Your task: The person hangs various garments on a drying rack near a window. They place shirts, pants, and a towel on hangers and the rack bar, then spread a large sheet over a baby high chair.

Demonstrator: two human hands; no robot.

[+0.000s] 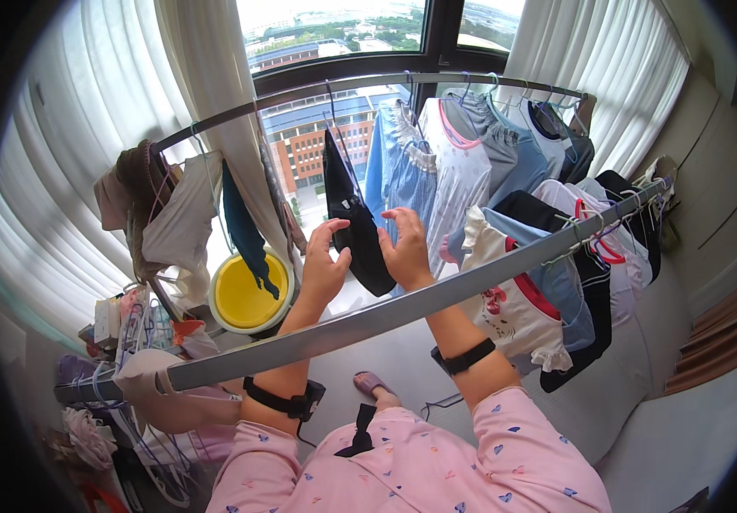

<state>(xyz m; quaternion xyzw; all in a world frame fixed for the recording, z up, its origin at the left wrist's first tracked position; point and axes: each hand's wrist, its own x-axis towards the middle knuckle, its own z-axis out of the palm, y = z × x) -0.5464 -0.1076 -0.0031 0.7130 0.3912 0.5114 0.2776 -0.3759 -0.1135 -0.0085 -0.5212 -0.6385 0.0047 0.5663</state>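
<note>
A black garment hangs from a hanger on the far metal rail, in front of the window. My left hand is at the garment's left side, fingers apart and curved toward it. On its right side my right hand is raised with thumb and fingers spread. Neither hand plainly grips the cloth; whether the fingertips touch it I cannot tell. Both forearms reach past the near grey rail. A blue dress with a ruffled collar hangs just right of the black garment.
More clothes hang to the right, among them a cream ruffled top on the near rail. A yellow basin stands at left below a dark teal cloth. Beige bras hang at the near rail's left end. White curtains flank the window.
</note>
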